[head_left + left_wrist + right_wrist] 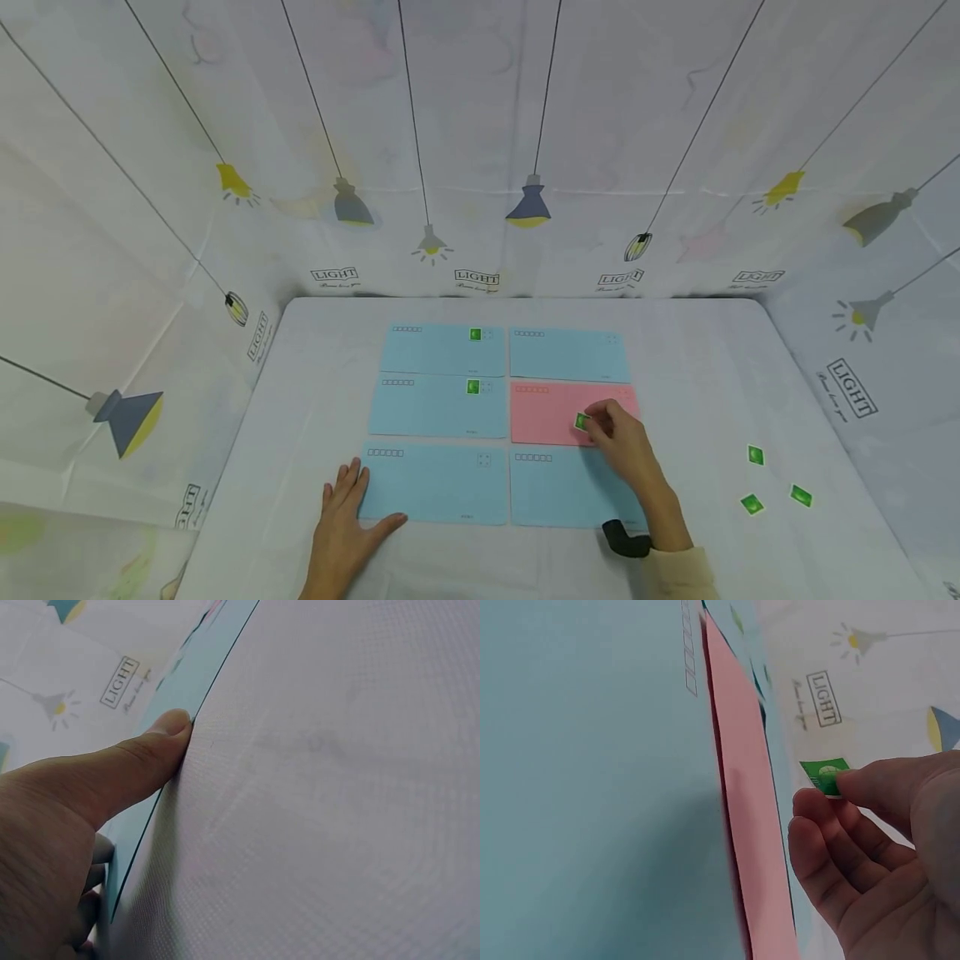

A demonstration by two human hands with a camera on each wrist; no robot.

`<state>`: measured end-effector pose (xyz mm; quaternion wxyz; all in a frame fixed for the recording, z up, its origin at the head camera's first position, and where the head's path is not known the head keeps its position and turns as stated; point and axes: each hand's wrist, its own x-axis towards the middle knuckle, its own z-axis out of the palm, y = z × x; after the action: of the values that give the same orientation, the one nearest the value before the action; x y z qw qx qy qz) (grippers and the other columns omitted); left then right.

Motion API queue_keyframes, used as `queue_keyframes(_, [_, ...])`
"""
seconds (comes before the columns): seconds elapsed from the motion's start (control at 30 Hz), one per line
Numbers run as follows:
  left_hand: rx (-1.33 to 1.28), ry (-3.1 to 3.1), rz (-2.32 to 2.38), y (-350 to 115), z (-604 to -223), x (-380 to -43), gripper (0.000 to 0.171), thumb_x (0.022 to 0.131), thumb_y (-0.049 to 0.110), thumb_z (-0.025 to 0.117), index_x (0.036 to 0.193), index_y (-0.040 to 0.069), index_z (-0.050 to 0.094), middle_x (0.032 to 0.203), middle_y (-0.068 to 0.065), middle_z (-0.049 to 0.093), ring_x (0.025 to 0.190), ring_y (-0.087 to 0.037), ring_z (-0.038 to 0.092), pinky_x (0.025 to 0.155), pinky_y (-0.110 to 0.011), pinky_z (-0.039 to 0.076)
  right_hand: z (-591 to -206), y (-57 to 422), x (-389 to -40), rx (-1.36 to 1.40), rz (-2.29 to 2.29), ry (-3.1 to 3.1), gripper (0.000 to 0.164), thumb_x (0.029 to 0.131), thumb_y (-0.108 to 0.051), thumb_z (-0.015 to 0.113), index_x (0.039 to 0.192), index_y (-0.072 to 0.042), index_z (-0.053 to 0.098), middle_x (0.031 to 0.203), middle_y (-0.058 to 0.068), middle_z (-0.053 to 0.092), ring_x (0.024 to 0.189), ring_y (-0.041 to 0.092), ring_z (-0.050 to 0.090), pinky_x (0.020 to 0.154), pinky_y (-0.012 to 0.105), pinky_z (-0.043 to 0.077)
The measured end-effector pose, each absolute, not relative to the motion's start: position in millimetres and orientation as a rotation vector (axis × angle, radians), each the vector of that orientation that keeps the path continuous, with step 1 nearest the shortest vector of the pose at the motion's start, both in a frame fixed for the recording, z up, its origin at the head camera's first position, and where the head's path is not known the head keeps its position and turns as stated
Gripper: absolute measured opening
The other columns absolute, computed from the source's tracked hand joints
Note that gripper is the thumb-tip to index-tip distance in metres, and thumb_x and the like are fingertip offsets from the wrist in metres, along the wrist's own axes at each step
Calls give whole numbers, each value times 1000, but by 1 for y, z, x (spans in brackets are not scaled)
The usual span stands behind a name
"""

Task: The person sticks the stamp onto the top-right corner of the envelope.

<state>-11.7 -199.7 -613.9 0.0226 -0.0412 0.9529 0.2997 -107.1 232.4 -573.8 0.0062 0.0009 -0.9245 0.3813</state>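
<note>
My right hand [621, 443] pinches a small green stamp [826, 775] between thumb and fingertips, above the pink envelope [551, 414]. In the right wrist view the stamp sticks out past the thumb tip. My left hand [343, 527] lies with fingers spread at the lower-left blue envelope [435, 487]. Its thumb [171, 724] rests on that envelope's near edge, and the other fingers are at the left edge. The two blue envelopes above it, the top-left one [427, 350] and the middle-left one [420, 408], each bear a green stamp near the printed corner box.
On the right, several loose green stamps, such as one stamp [755, 455], lie on the white table [817, 550]. Two more blue envelopes, the top-right one [562, 354] and the lower-right one [555, 496], flank the pink one. A lamp-patterned curtain [480, 108] stands behind the table.
</note>
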Motion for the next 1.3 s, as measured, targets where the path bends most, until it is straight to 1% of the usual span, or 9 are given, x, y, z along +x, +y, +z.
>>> queue_keyframes(0.1, [-133,2952,930,-199,-614,-12,109,72,66,79,149,-2,44,163,-14,33,154,-37,23,128,-48,10,-575,219,-108,42,1213,-2895,16,97,-14,66,110,-7,64,97,5,69,83,14,59,72,20,53])
queue_keyframes(0.23, [-135,2954,941,-199,-614,-12,109,71,65,79,148,-2,44,163,-15,33,154,-37,23,128,-48,10,-577,200,-110,127,1252,-2890,12,94,-10,67,106,-7,65,90,3,68,75,12,56,65,19,50])
queue_keyframes(0.33, [-132,2963,947,-199,-614,-11,108,71,65,80,148,-3,45,162,-15,35,153,-37,24,128,-48,10,-577,188,-111,176,1287,-2889,11,94,-8,67,105,-9,65,85,0,65,71,10,53,62,20,48])
queue_keyframes(0.5, [-122,2989,952,-199,-614,-10,107,71,64,81,147,-3,46,161,-16,37,152,-38,26,128,-47,10,-576,169,-113,236,1339,-2901,13,94,-9,66,107,-12,64,83,-4,61,71,9,52,62,20,46])
queue_keyframes(0.7, [-125,2988,961,-198,-614,-10,107,70,64,80,147,-3,46,161,-15,37,152,-38,27,128,-46,10,-577,148,-116,291,1339,-2926,12,92,-8,68,103,-14,66,85,-7,63,72,6,53,65,19,48])
queue_keyframes(0.83, [-139,2978,963,-198,-615,-10,110,70,65,80,147,-4,45,161,-15,36,153,-37,26,129,-45,9,-578,134,-116,368,1426,-2937,12,92,-7,68,103,-13,65,85,-5,63,71,5,56,65,19,52])
queue_keyframes(0.93, [-151,2970,967,-198,-615,-11,111,69,66,80,148,-4,44,162,-14,36,153,-36,26,129,-43,8,-580,124,-114,440,1461,-2950,11,93,-8,67,103,-13,65,84,-6,63,70,5,56,63,19,52])
queue_keyframes(1.07, [-163,2959,978,-199,-616,-10,113,68,66,81,148,-4,44,162,-14,36,153,-36,25,129,-42,7,-583,112,-112,502,1405,-2970,9,94,-10,67,101,-15,66,85,-9,64,73,4,54,65,18,49])
queue_keyframes(1.3, [-158,2976,968,-198,-616,-11,113,68,66,81,148,-4,44,161,-14,36,153,-36,26,130,-40,6,-589,97,-109,531,1442,-2981,7,94,-11,66,101,-13,66,83,-8,66,71,2,55,64,18,50])
